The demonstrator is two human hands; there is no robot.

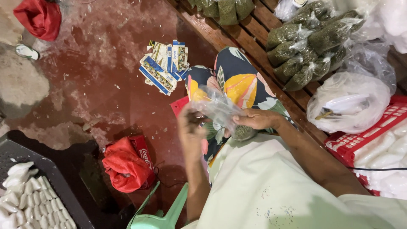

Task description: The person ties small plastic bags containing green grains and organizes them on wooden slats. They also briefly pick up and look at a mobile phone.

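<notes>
Two hands are working one small clear plastic bag [220, 112] right over the lap, just above the floral-print fabric [237, 78] on the knees. The left hand [190, 131] is closed on the bag's open upper edge, fingers pinching the plastic. The right hand [254, 119] is wrapped around the bag lower down, where a clump of greenish dried stuff [243, 132] sits at the bottom, so both hands are clamped on the same bag.

Off to the right, a wooden slatted bench [254, 38] holds a pile of tied-off bags of the same green stuff [307, 46], and next to those a big white plastic bag [347, 101]. A red crate [360, 142] with white packets sits beside that. On the red floor [106, 85] there's a scatter of small printed cardboard packets [165, 65], a crumpled red bag [125, 165], and a dark tray [63, 186] with rows of little white pouches [25, 199] at the bottom left.
</notes>
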